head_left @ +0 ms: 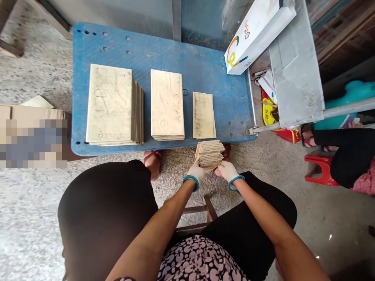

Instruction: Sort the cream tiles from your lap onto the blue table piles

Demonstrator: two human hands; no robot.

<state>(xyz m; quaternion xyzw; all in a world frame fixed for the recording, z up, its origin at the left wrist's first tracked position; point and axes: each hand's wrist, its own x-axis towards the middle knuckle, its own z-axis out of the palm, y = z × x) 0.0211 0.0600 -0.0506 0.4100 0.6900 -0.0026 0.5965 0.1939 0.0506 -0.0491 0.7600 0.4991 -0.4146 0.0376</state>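
Observation:
My left hand (197, 171), in a white glove with a blue cuff, is closed on the near left corner of a stack of thin cream sheets (210, 153). My right hand (228, 171), gloved the same way, grips the near right corner. The stack is slightly fanned, its layered edges facing me, just off the near edge of the blue table (166, 50). Beyond it on the table lies a small pile of cream sheets (203, 117). A medium pile (166, 103) and a large, thick pile (109, 103) stand further left. Their material is unclear.
A white paper bag (253, 39) stands at the table's back right, beside a grey metal panel (295, 62). Red and yellow packaging (268, 105) lies behind the frame. A cardboard box (35, 113) is at left. Another person sits at right near a red stool (320, 169).

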